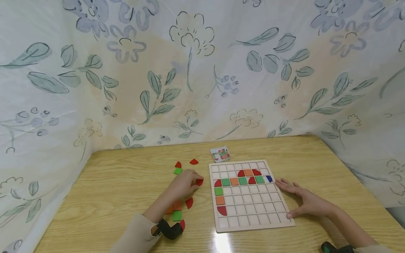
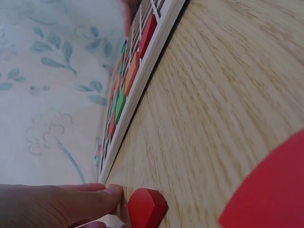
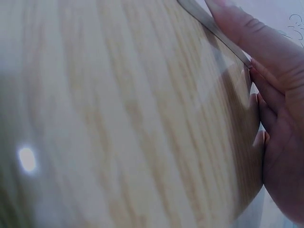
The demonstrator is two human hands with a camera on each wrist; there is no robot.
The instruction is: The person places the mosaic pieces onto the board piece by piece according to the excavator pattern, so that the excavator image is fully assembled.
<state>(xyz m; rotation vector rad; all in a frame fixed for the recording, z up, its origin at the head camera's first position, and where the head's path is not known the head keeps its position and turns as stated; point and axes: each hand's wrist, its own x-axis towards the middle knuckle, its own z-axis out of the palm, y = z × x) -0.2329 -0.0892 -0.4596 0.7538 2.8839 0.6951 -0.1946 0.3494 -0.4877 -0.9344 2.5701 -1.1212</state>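
My left hand [image 1: 185, 184] bends over the table left of the board, its thumb and index finger pinching a red quarter-circle tile [image 1: 199, 182]. Another red quarter-circle tile [image 2: 147, 207] lies close to those fingers in the left wrist view. My right hand [image 1: 308, 202] rests with spread fingers along the right side of the wooden grid board [image 1: 253, 228], thumb on its near corner. On the board, red, green and orange tiles form a row, a column and a short upper row. A dark blue piece [image 1: 269, 179] ends the long row, near the right fingertips.
A small printed pattern card [image 1: 220, 154] lies behind the board. Loose green tiles [image 1: 177, 215], orange tiles [image 1: 178, 205] and several red quarter-circles [image 1: 194, 161] are scattered around my left hand. A floral cloth [image 1: 202, 88] hangs behind the wooden table [image 1: 126, 168].
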